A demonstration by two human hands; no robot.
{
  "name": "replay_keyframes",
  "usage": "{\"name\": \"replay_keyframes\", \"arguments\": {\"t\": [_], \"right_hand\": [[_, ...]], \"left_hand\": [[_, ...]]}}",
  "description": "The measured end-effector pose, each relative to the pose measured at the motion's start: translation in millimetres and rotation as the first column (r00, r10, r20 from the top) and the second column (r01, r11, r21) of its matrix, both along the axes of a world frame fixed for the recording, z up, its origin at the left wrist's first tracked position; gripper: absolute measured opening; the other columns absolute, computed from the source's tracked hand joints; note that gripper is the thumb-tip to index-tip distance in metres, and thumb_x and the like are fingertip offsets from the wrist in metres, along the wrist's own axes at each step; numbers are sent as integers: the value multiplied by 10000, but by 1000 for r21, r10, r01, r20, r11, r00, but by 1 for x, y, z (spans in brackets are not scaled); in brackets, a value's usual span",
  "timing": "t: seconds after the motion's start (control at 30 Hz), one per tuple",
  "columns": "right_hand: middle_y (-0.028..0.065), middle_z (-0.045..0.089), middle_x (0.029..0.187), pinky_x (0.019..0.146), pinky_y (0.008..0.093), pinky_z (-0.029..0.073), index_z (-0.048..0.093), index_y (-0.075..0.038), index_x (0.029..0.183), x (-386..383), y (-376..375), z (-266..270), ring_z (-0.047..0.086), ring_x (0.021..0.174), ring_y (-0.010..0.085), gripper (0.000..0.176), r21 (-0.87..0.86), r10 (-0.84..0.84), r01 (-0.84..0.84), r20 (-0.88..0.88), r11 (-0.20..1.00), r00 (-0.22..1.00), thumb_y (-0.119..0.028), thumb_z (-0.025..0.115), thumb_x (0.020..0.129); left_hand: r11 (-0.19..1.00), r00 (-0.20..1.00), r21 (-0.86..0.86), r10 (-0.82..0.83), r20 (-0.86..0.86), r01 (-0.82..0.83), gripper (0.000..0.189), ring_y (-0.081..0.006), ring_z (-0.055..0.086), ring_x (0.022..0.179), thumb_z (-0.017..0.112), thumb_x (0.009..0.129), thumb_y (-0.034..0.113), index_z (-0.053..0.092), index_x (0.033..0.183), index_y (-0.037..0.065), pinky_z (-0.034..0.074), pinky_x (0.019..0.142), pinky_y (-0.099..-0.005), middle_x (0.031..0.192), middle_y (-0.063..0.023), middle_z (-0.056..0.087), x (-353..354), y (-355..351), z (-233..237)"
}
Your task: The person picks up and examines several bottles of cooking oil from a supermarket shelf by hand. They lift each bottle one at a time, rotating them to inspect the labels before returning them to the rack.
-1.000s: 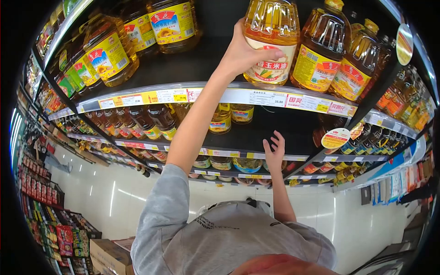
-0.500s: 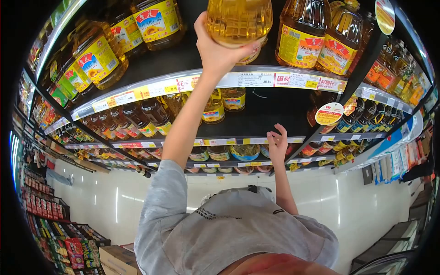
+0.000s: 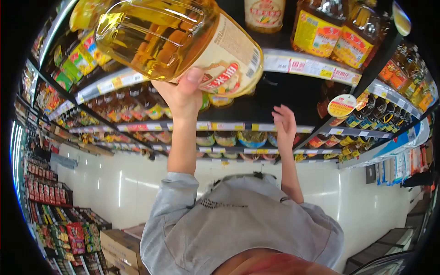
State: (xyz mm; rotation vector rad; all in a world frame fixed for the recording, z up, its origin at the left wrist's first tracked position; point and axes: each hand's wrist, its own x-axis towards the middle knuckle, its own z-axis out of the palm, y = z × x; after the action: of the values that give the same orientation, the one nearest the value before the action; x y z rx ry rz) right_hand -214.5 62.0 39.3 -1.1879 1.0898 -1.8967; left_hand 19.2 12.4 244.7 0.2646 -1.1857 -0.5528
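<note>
A large clear bottle of golden cooking oil is gripped by my left hand, at the upper left in front of the shelf. It lies tilted nearly on its side, its cream label with red lettering facing me. My left thumb presses on the label; the other fingers are hidden beneath the bottle. My right hand hangs in front of the lower shelves with its fingers loosely bent and apart, touching nothing that I can see. Another oil bottle with a cream label stands on the upper shelf behind.
Large yellow-labelled oil bottles stand at the upper right. A price rail runs along the shelf edge, and a round tag hangs off a dark upright. Rows of bottles fill lower shelves. A cardboard box sits on the floor at lower left.
My left hand has brought the oil bottle left and closer, turning it from upright to tilted on its side. Its label now shows. My right hand has shifted slightly up and right in view.
</note>
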Motion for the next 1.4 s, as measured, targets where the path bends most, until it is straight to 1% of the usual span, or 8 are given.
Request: {"name": "replay_keyframes", "arguments": {"t": [0.13,0.3,0.43,0.57,0.8,0.87,0.97,1.4], "right_hand": [[185,605,1234,960,362,474,493,17,1311,19,11,43,608,1112,255,439,15,284,-288,119,958,951,-208,617,955],[224,376,1488,1114,435,303,200,-17,1518,33,27,56,401,1358,307,1078,-4,709,-721,185,693,680,-658,664,785],[200,345,1513,1137,380,271,149,-19,1541,50,44,29,343,1406,278,1071,-16,762,-784,248,621,598,-500,742,789],[165,451,1430,1109,350,328,246,-11,1503,56,59,-12,445,1322,236,842,212,565,-583,144,784,812,-160,725,827],[137,515,1358,1048,334,411,319,-20,1456,48,69,-39,506,1253,210,856,499,347,-433,261,750,901,-191,810,776],[142,567,1290,993,335,464,382,-8,1408,40,68,-50,565,1181,210,783,480,300,-382,241,790,923,-171,810,773],[134,650,1125,819,332,560,503,7,1277,26,58,-54,671,949,200,549,463,153,-379,453,802,878,-141,755,812],[149,639,1120,832,353,567,483,2,1244,-39,-76,-44,668,972,233,596,213,199,-286,355,934,914,-114,799,753]], "left_hand": [[905,937,281,-257,-235,319,729,-200,612,1011,839,673,219,491,1243,-73,511,885,-338,1152,-120,601,8,53,-43],[686,872,539,-380,-308,490,737,-198,651,970,875,641,169,492,1230,-52,541,842,-334,1120,-124,634,16,94,-112],[514,861,704,-412,-297,489,779,-221,655,1005,851,638,14,413,1282,-6,553,875,-351,1140,-139,626,15,101,-152],[426,899,830,-395,-188,361,712,-212,645,1011,850,673,38,426,1241,-22,555,864,-350,1127,-145,620,4,93,-182],[333,823,912,-568,-10,241,764,-196,622,1025,862,667,59,382,1249,-60,540,858,-323,1140,-161,601,-23,76,-206],[426,777,875,-622,98,230,729,-195,611,1043,821,772,193,381,1293,-64,520,882,-329,1134,-138,603,-28,66,-224],[133,668,975,-744,-21,179,670,-201,531,1199,518,972,511,384,1443,54,421,1003,-350,1283,-112,571,-31,54,-208],[83,810,953,-552,-199,290,542,-273,568,1219,433,1010,374,437,1405,3,434,1028,-392,1343,-158,576,14,66,-306]]}}
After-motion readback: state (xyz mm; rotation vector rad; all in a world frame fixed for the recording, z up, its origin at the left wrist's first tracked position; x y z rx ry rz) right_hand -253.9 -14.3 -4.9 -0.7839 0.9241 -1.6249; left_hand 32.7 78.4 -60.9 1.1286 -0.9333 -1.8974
